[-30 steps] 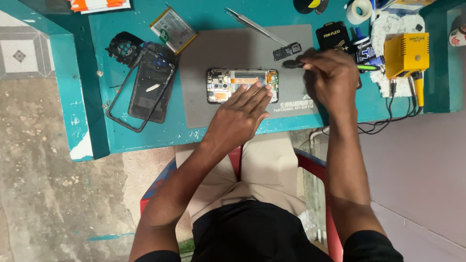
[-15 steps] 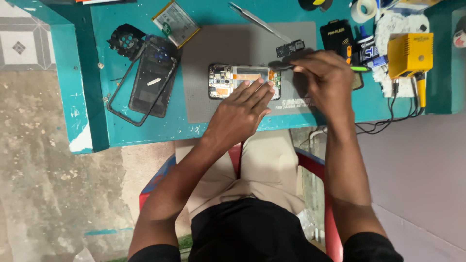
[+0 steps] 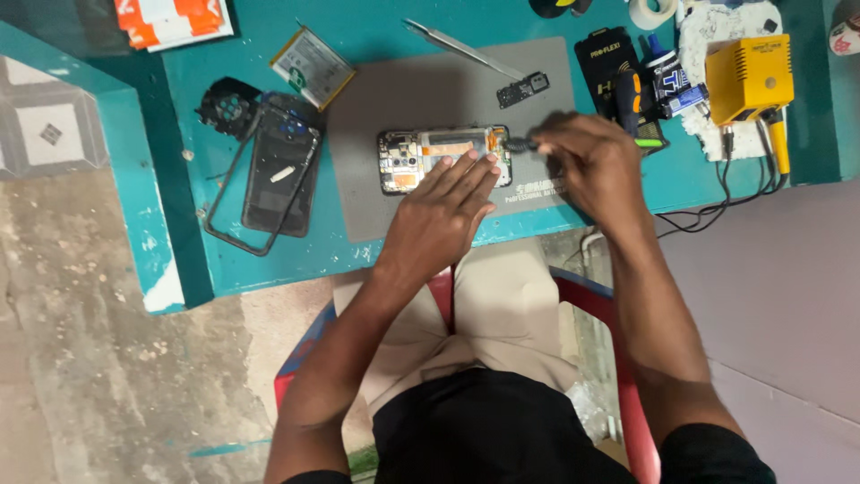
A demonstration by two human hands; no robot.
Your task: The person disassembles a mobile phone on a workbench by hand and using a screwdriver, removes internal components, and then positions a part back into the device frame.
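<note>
Since a second ago my right hand (image 3: pixel 587 166) has brought the screwdriver (image 3: pixel 524 143), fingers clamped on it, to the opened phone (image 3: pixel 443 158) lying lengthwise on the grey mat (image 3: pixel 376 99), left hand (image 3: pixel 443 211) pressing flat, fingers together.

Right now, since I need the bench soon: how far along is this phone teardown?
Done: the dark back cover, silver battery and a small black board piece lie off the opened phone. In hand: the left hand steadies the phone while the right hand works a green-handled tool at its end. Left: the main board looks still fitted.
</note>
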